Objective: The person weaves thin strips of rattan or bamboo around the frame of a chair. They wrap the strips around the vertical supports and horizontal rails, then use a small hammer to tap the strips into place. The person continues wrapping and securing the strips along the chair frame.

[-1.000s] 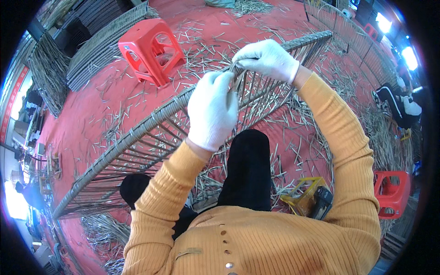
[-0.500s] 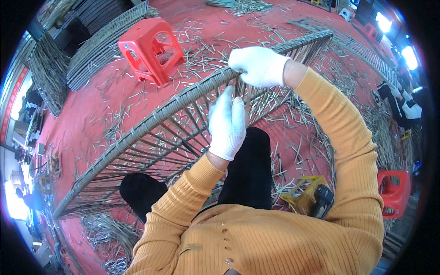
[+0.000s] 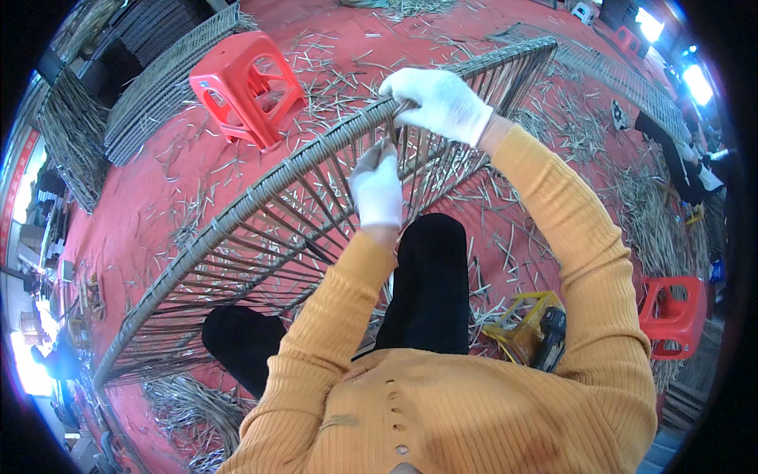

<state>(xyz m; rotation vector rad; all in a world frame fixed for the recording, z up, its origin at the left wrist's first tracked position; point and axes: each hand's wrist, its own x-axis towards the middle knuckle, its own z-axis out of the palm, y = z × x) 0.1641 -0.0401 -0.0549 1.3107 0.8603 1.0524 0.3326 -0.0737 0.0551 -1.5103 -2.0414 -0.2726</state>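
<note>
Viewpoint: worn on the head, fisheye
Facing: steeply down, over both forearms
Nearness: close above the wicker frame (image 3: 316, 182) and red floor (image 3: 158, 197)

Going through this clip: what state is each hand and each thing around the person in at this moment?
Right hand: gloved, gripping the frame's wrapped top rail.
Left hand: gloved, pinching a thin strand just below the rail.
Woven frame: standing on edge, tilted, rail wrapped, ribs bare.
Near red stool: upright, unoccupied.
Far red stool: upright.
Yellow power tool: lying on the floor.
Cut strands: scattered over the red floor.
</note>
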